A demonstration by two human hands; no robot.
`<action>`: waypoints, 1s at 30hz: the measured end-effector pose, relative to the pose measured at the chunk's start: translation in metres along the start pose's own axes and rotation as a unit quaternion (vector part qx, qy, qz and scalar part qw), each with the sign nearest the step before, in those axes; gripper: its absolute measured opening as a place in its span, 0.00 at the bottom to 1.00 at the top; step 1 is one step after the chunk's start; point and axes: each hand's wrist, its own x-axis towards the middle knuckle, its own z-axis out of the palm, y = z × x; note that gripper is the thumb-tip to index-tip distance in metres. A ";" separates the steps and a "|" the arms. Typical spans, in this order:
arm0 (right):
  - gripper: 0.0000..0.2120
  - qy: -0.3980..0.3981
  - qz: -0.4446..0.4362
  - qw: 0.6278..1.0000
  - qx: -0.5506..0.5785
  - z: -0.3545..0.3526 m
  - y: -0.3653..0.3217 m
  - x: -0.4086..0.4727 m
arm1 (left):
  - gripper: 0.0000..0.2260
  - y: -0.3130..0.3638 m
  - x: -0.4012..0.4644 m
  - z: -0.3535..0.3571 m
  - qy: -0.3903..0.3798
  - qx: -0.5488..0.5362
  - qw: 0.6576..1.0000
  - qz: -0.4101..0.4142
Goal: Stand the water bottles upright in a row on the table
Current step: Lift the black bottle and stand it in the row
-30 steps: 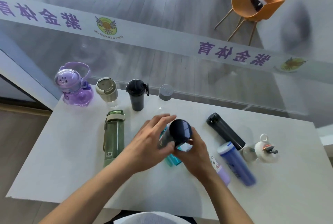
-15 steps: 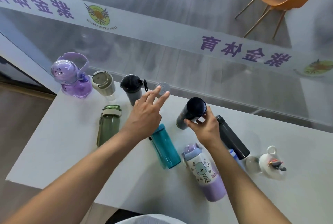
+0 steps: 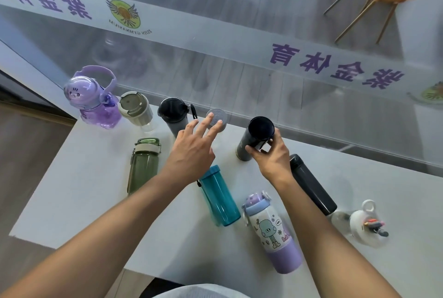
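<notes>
Upright near the desk's far edge: dark flask, long axis vertical, cap up, right hand fingers gripping its side. Left hand fingers spread, empty, reaching at grey-capped bottle. Contents of bottles impossible to tell. Flat mid-desk: teal bottle, green bottle.

Mirrored "紫金体育" on glass banner

Five bottles upright along the tabletop's far edge: purple bear bottle, beige-lidded, black-capped grey, grey-capped clear, dark tumbler. Green, teal, cartoon lavender, black flask and clear white-lidded lie flat nearer.
</notes>
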 end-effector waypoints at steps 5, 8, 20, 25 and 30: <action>0.35 0.015 0.014 1.000 -0.005 0.001 0.003 0.000 | 0.33 -0.001 0.000 0.001 -0.016 0.001 1.000 -0.003; 0.35 0.023 0.021 0.999 -0.008 0.001 0.003 0.000 | 0.33 -0.002 -0.001 0.001 -0.020 -0.005 1.000 -0.001; 0.37 0.030 0.066 0.997 -0.038 -0.002 0.002 -0.015 | 0.28 -0.007 0.007 -0.009 -0.021 -0.014 0.999 0.022; 0.31 0.049 0.079 0.994 -0.056 -0.013 0.017 -0.054 | 0.25 -0.007 0.006 -0.010 0.006 -0.034 0.998 0.056; 0.23 0.102 0.103 0.986 -0.086 -0.030 0.046 -0.094 | 0.21 0.010 -0.010 -0.005 0.040 -0.065 0.992 0.101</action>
